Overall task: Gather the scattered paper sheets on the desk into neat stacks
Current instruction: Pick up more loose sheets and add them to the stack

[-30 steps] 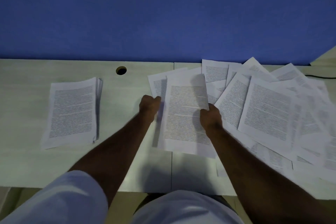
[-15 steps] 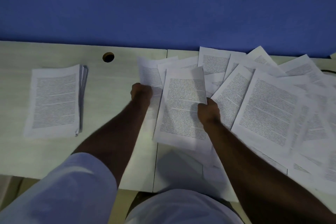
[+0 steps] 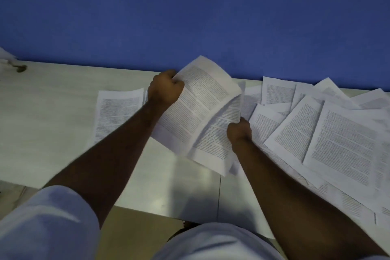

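Up off the counter (image 3: 52,116) come the sheets that lay flat under both hands a moment ago, and the view has swung right, so the neat stack seen earlier on the left is now out of frame. Left hand (image 3: 165,88) is closed in a fist on the far left edge of a lifted sheet (image 3: 198,99), which tilts up with its far corner against the blue wall (image 3: 190,10). Right hand (image 3: 239,131) is pinched shut on the right edge of a second sheet (image 3: 217,137), which curls beneath and in front of the first. Both pages hang between the two hands, overlapping, clear of the counter at their far ends; whether their near corners touch the surface, I cannot tell.

Just left of the left forearm, one printed sheet (image 3: 118,112) lies flat on the counter, partly hidden by the arm. Off to the right of the right hand, the scattered sheets (image 3: 329,133) fan out across one another at all angles, running to the right edge of the view and back to the wall. A cable hole (image 3: 21,68) shows at the far left of the counter. White sleeves (image 3: 48,224) fill the bottom of the view.
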